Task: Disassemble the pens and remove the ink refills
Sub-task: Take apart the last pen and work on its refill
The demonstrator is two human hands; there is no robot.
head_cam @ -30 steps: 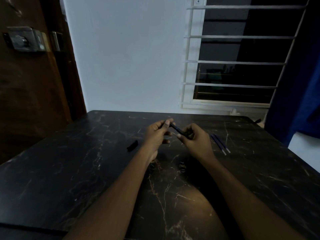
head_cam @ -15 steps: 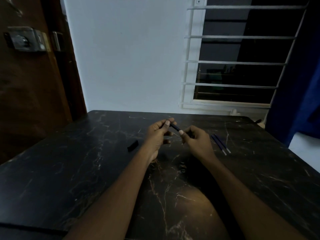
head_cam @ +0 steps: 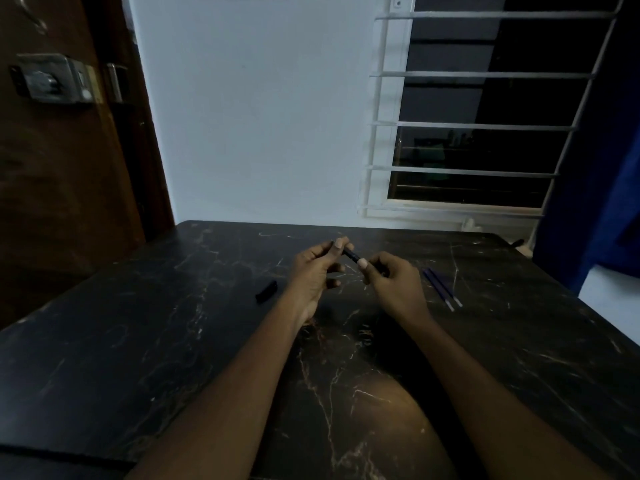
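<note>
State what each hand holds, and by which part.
Both hold one dark pen: the left hand pinches one end, the right hand the other.

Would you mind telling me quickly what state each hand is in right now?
Left hand: closed, pinching one end of the dark pen.
Right hand: closed, gripping the other end of the same pen.

black marble table (head_cam: 138,358) | wooden door (head_cam: 62,188) | white wall (head_cam: 263,116) | barred window (head_cam: 478,125) | blue curtain (head_cam: 620,202)

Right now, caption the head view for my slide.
Left hand and right hand grip a dark pen over the black table; two blue refills lie right, a black piece left.
</note>
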